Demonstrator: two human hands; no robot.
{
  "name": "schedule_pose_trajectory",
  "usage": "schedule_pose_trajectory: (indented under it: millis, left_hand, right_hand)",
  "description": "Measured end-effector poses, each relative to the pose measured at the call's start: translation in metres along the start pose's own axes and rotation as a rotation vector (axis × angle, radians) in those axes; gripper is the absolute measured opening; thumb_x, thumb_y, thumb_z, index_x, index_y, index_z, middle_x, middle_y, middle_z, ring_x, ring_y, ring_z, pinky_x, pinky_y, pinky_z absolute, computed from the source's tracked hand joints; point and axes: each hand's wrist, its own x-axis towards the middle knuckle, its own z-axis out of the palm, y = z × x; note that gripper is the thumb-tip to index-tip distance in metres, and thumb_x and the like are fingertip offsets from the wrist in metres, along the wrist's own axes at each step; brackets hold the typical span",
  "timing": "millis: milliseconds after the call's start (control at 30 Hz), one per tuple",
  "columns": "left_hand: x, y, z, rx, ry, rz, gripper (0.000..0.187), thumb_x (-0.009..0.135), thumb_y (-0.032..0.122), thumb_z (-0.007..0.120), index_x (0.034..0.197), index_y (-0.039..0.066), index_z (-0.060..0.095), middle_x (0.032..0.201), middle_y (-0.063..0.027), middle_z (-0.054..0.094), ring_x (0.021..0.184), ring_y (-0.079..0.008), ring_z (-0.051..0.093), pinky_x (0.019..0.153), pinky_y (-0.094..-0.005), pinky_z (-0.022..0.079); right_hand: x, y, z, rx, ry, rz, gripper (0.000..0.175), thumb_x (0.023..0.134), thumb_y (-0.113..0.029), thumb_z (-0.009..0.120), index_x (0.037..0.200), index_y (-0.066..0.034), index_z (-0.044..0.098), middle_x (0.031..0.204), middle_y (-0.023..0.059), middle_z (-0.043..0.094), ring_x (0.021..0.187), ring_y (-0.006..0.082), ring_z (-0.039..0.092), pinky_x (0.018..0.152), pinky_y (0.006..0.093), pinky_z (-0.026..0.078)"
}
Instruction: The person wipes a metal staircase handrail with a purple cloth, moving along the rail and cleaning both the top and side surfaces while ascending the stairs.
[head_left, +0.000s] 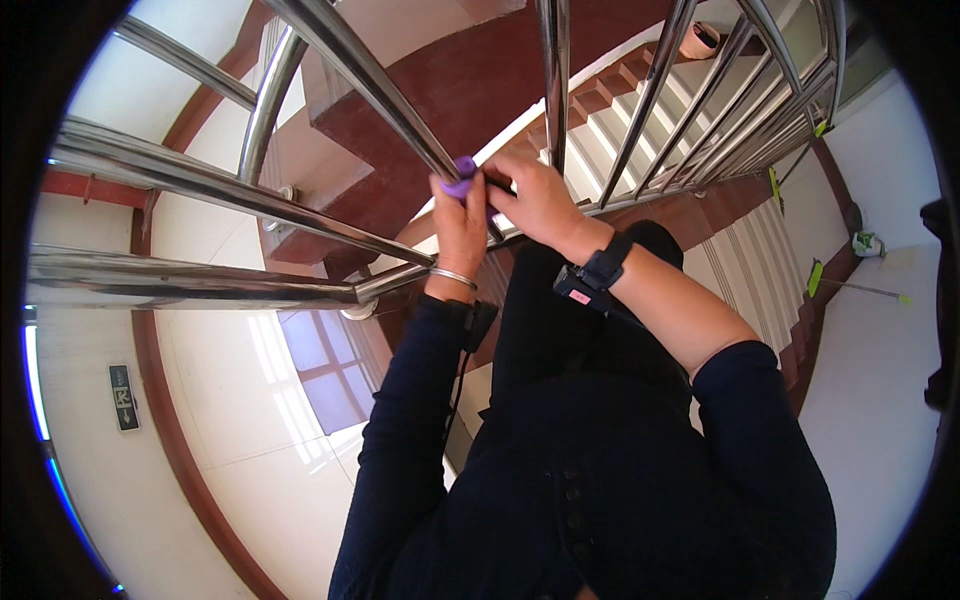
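A purple cloth (459, 181) is bunched around a stainless steel baluster (405, 105) of a stair railing. My left hand (459, 229) grips the cloth between thumb and fingers, partly hiding it. Close beside it, on the right, my right hand (541, 199) has its fingers bent toward the same baluster. Whether those fingertips hold the cloth or only touch near it is hidden. A bit of purple also shows below the fingers, near the baluster's foot.
Thick steel handrails (187, 281) run in from the left. More balusters (651, 97) line the right, with striped stairs (637, 124) behind them. Beside me another flight (750, 270) goes down. Green-ended sticks (817, 279) lean by the white wall, near a bag (868, 244).
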Motion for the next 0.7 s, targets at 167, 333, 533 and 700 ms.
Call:
schedule_pose_trajectory:
  millis: [167,333,533,700]
  left_hand:
    - [0.035,0.042,-0.005,0.077,0.162,0.261,0.022,0.11,0.013,0.063,0.129,0.003,0.062,0.109,-0.0039,0.067,0.097,-0.0125,0.061,0.087,-0.0295,0.052]
    - [0.01,0.015,0.005,-0.125,0.035,0.088,0.027,0.111,0.011,0.06,0.136,0.003,0.052,0.114,-0.0066,0.065,0.098,-0.0159,0.063,0.088,-0.0321,0.055]
    - [-0.031,0.046,0.002,-0.393,0.14,-0.356,0.039,0.117,0.022,0.047,0.153,0.004,0.048,0.125,-0.0064,0.065,0.109,-0.0144,0.063,0.095,-0.0305,0.053]
    - [-0.048,0.094,-0.007,-0.523,0.132,-0.433,0.039,0.117,0.023,0.047,0.15,0.004,0.054,0.132,-0.0091,0.065,0.115,-0.0155,0.064,0.099,-0.0304,0.052]
  right_hand:
    - [0.019,-0.05,-0.031,-0.03,0.282,-0.26,0.016,0.09,-0.01,0.076,0.103,-0.0063,0.067,0.098,0.0118,0.064,0.082,0.0349,0.068,0.076,0.042,0.056]
    - [-0.011,-0.054,-0.026,0.033,0.004,-0.111,0.021,0.096,-0.009,0.073,0.114,-0.0048,0.064,0.099,0.0117,0.063,0.086,0.0285,0.07,0.076,0.0364,0.059]
    - [-0.038,-0.037,-0.016,0.146,-0.083,-0.048,0.036,0.103,-0.015,0.067,0.134,-0.0003,0.054,0.123,0.0207,0.062,0.111,0.0354,0.068,0.099,0.0427,0.056]
    - [-0.039,-0.04,-0.013,0.388,-0.208,0.118,0.042,0.098,-0.013,0.072,0.135,-0.0008,0.056,0.12,0.0187,0.062,0.11,0.0333,0.067,0.095,0.0431,0.056]
